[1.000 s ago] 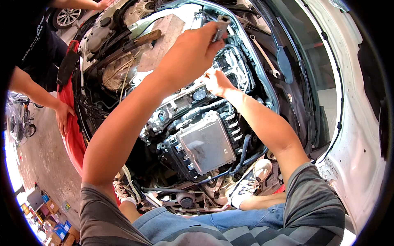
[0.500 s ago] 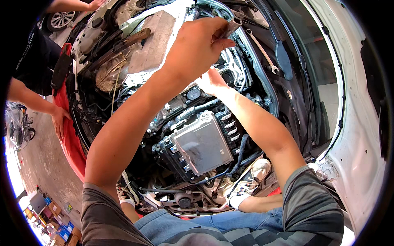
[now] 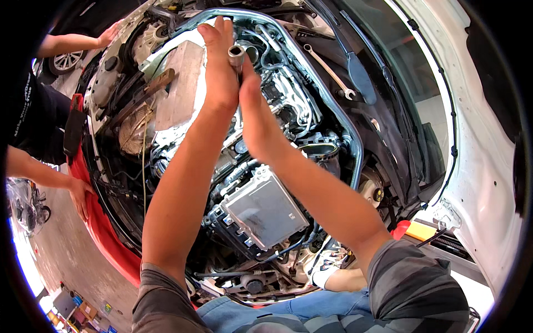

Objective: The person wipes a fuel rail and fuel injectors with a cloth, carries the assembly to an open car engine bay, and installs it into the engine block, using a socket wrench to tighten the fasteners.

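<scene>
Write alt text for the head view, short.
Both of the person's hands, left hand and right hand, meet on a metal socket tool over an open car engine bay. A spanner lies near the windscreen; another person's hand rests at left.

We note strong daylight across the engine bay (image 3: 261, 166), with glare on the white body panel (image 3: 488, 166) to its right. Deep shadow lies low inside the bay. Straight edges bow toward a black fisheye rim. Focus is sharp centrally, softer at the margins.
</scene>
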Available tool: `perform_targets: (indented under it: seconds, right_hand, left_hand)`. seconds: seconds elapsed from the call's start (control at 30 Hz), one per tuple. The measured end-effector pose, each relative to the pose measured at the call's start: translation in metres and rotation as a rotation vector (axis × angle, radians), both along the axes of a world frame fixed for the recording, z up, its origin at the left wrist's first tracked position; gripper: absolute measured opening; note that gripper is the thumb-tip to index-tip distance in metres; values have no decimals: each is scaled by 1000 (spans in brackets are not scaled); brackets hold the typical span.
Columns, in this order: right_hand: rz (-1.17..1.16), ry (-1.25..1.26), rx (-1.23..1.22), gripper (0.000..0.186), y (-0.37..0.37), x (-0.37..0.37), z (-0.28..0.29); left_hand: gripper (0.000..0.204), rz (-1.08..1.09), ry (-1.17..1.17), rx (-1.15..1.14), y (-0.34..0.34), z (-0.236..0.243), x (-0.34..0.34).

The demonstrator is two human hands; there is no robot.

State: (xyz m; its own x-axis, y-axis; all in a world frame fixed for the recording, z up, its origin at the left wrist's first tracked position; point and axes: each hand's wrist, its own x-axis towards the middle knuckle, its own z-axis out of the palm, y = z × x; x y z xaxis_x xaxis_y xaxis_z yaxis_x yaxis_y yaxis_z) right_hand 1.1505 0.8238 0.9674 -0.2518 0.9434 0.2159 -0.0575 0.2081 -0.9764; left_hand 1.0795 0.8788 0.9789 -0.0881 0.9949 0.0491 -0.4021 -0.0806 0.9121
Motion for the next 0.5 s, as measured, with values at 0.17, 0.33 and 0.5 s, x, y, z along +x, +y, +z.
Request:
perform_targets:
  seconds: [0.17,0.33,0.5]
  right_hand:
    - [-294,86,23,87,36,14,14]
    - [128,174,-97,91,36,10,8]
    - [-13,212,-144,92,17,-3,21]
  left_hand:
    - [92,102,126,2,-16,4,19]
    - [91,9,-94,-236,-22,13,16]
    - [97,90,33,-71,-17,12,-9]
